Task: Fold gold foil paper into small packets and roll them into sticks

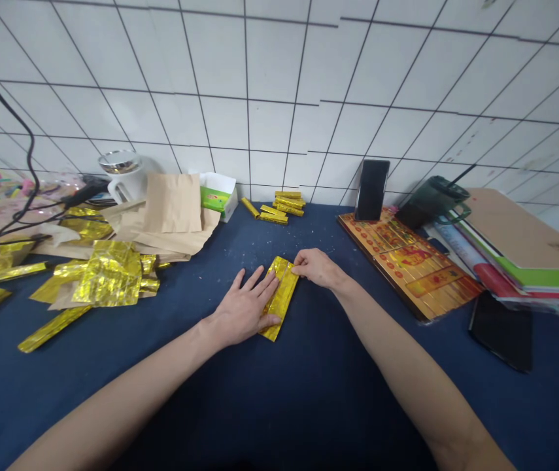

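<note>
On the dark blue tabletop in front of me lies a folded strip of gold foil paper [283,294], slanted with its far end towards the back. My left hand [247,307] rests on its left side, fingers spread and laid flat. At the far right corner of the strip, my right hand [319,267] is closed, thumb and fingertips pinching the foil's edge. Part of the strip is hidden under the left fingers. Beyond the hands, several small folded gold foil pieces [287,204] lie near the wall.
Left are gold foil sheets [110,275], brown paper [174,203], a white mug [127,180], a small green-and-white box [218,196] and a black cable [29,144]. Right are an upright phone [372,190], a decorated orange pack [411,261], a dark cup [431,199], stacked folders [529,235] and a black flat object [501,330].
</note>
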The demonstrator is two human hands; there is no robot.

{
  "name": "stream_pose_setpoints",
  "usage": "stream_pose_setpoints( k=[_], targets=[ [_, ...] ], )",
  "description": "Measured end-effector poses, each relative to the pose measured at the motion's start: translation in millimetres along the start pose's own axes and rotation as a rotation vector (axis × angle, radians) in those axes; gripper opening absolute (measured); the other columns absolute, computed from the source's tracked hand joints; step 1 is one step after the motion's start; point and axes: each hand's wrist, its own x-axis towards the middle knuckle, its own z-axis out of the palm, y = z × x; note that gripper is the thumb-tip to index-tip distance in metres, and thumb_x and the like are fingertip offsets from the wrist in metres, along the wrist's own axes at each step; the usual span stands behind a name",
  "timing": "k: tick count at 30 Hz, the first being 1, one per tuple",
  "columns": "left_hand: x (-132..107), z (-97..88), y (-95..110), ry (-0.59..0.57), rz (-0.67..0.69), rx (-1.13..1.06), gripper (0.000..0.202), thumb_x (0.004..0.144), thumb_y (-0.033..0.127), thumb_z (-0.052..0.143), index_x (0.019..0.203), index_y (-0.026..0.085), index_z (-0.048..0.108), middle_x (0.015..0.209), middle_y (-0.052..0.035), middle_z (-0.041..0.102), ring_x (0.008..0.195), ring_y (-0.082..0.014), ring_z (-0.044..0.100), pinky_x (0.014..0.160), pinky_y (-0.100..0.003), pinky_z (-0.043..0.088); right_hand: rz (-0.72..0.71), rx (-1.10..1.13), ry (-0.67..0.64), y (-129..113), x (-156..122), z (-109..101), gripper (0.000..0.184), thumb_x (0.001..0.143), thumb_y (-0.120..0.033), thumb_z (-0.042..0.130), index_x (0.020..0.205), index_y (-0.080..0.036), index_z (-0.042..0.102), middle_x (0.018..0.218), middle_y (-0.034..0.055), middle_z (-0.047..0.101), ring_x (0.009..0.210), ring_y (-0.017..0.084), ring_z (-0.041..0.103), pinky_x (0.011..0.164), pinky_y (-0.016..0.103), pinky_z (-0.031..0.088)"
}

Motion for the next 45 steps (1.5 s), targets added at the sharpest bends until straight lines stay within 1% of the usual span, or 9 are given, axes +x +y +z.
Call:
stream_pose_setpoints(
  k=[12,19,26,32,35,37,40,42,45],
  targets=[
    [0.5,1.0,-4.0,-0.004,0.054,-0.024,0.065,0.088,0.053,0.030,0.138,0.013,0.023,0.145,-0.0076,0.020,0.135,-0.0240,0.011,0.107,-0.049,0.012,-0.013,-0.118,0.015,-4.8,-0.2,0.0,0.004,0.068,-0.019,0.060,0.064,-0.018,0.059,0.061,-0.0018,0.061,0.057,0.012,0.056,0.054,0.021,0.037],
    [-1.1,0.8,-2.6,0.000,0.072,-0.030,0.066,0.088,0.052,0.028,0.139,0.010,0.021,0.145,-0.0130,0.020,0.135,-0.0248,0.012,0.107,-0.049,0.009,-0.023,-0.185,0.027,-4.5,0.8,2.2,0.004,0.068,-0.019,0.059,0.064,-0.019,0.059,0.064,-0.0010,0.062,0.060,0.013,0.056,0.055,0.023,0.037],
    [-2.2,1.5,-1.6,-0.002,0.083,-0.030,0.057,0.089,0.047,0.031,0.139,0.021,0.021,0.146,-0.0114,0.019,0.135,-0.0273,0.008,0.104,-0.053,0.013,-0.031,-0.215,0.030,-2.6,1.2,4.0,0.005,0.069,-0.023,0.058,0.065,-0.020,0.059,0.064,-0.0009,0.062,0.060,0.014,0.056,0.055,0.023,0.037],
    [-2.1,2.9,-2.1,-0.008,0.111,-0.049,0.057,0.090,0.047,0.027,0.140,0.019,0.019,0.146,-0.0103,0.017,0.135,-0.0259,0.006,0.104,-0.054,0.011,-0.040,-0.255,0.090,-9.1,-5.1,0.3,0.008,0.071,-0.025,0.058,0.066,-0.020,0.059,0.067,0.0017,0.064,0.066,0.017,0.059,0.060,0.026,0.040],
    [-1.8,3.1,-2.7,-0.005,0.120,-0.055,0.058,0.091,0.047,0.026,0.140,0.018,0.018,0.146,-0.0105,0.017,0.135,-0.0258,0.006,0.104,-0.054,0.011,-0.084,-0.254,0.177,-24.4,-18.0,0.6,0.018,0.082,-0.031,0.048,0.082,-0.019,0.061,0.085,0.0062,0.066,0.083,0.019,0.060,0.073,0.030,0.042],
    [-1.9,3.3,-3.3,-0.001,0.124,-0.054,0.057,0.091,0.047,0.026,0.139,0.018,0.020,0.146,-0.0109,0.018,0.135,-0.0264,0.007,0.104,-0.055,0.011,-0.192,-0.220,0.183,-35.4,-29.0,6.3,0.025,0.087,-0.032,0.041,0.095,-0.019,0.060,0.106,0.0051,0.063,0.101,0.016,0.055,0.088,0.027,0.039],
    [-2.6,5.0,-4.8,0.002,0.144,-0.056,0.052,0.091,0.046,0.025,0.135,0.018,0.030,0.142,-0.0109,0.029,0.134,-0.0274,0.013,0.104,-0.056,0.010,-0.510,-0.119,0.025,-44.2,-44.8,21.2,0.041,0.090,-0.037,0.034,0.118,-0.013,0.052,0.127,0.0110,0.051,0.120,0.017,0.042,0.101,0.031,0.031],
    [-3.1,7.2,-5.9,-0.005,0.165,-0.055,0.049,0.091,0.044,0.025,0.133,0.019,0.034,0.139,-0.0100,0.035,0.133,-0.0287,0.017,0.104,-0.057,0.008,-0.579,-0.134,-0.102,-43.2,-52.4,30.4,0.061,0.087,-0.051,0.036,0.130,-0.009,0.040,0.137,0.0153,0.038,0.129,0.022,0.029,0.105,0.038,0.025],
    [-3.0,9.8,-6.7,-0.021,0.178,-0.052,0.051,0.091,0.043,0.025,0.135,0.017,0.030,0.139,-0.0108,0.035,0.132,-0.0303,0.018,0.103,-0.059,0.007,-0.601,-0.184,-0.195,-36.3,-57.5,36.3,0.082,0.082,-0.064,0.032,0.138,-0.005,0.022,0.144,0.0182,0.021,0.134,0.025,0.013,0.108,0.042,0.017]
  ],
)
